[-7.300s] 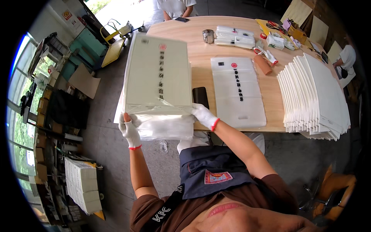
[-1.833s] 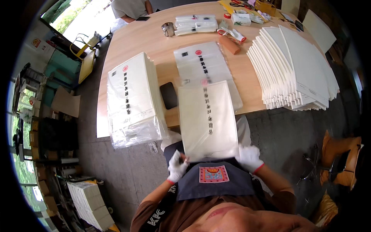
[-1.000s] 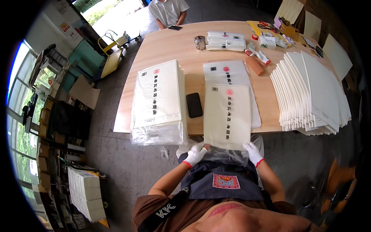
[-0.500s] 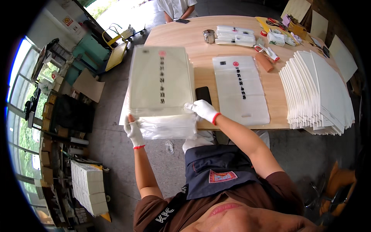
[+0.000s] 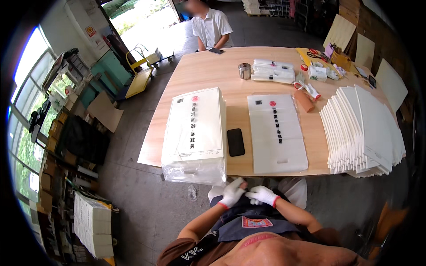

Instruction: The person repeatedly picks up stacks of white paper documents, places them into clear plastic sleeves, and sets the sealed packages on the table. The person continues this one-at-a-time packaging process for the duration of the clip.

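Both my hands are off the table, close together above my lap at its front edge. My left hand [image 5: 233,193], in a white knit glove with a red cuff and a bare fingertip showing, has its fingers loosely out. Beside it, my right hand [image 5: 263,195] wears the same kind of glove, its fingers loosely bent and pointing toward the left hand. I see nothing held in either. Ahead to the left lies a thick stack of printed white sheets in clear plastic bags [image 5: 197,126], bag ends hanging over the edge. Right of it is a flat printed plastic bag [image 5: 277,128].
A black phone [image 5: 236,142] lies between stack and bag. Fanned white boards [image 5: 355,128] fill the table's right side. Farther back are a metal cup [image 5: 244,71], bundled plastic bags [image 5: 273,71] and an orange-brown roll [image 5: 304,101]. A person [image 5: 212,29] sits across the table.
My hands have let go of the bagged stack and drawn back together over my lap. The stack now rests on the table. The view has tilted up, showing more of the person opposite.
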Tool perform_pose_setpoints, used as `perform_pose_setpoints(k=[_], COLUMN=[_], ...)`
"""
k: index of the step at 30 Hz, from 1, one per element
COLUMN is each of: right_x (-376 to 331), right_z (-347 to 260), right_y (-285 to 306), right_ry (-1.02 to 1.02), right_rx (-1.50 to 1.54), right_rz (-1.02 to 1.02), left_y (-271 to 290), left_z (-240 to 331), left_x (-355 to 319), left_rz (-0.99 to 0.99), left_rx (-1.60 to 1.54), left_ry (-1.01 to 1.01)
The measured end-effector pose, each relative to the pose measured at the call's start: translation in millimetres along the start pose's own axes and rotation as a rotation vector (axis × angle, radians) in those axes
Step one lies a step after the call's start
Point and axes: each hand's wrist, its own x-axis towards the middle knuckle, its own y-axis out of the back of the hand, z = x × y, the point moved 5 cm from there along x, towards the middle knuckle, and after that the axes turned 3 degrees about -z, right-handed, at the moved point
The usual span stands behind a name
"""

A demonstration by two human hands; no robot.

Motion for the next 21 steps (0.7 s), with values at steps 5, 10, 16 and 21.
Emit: perform_pose_setpoints(k=[5,10,16,21], right_x=[-39,-81,-87,-66], right_z=[58,62,73,48], right_y=[37,46,71,121], right_ry=[-0.043,0.050,0.163,0.274], right_rx=[0.227,0.344,0.481,0.664], right_rz=[0.260,0.411,0.538,0.574], left_y=[-72,-117,-112,-113], left_z=[95,76,65,82], left_x=[108,164,189,171], left_rz=[0.074,-0.105,-0.329,-0.353], left_rx=[0.328,0.597,0.222,0.657], left_ry=[-0.403,-0.271,-0.108,-0.351])
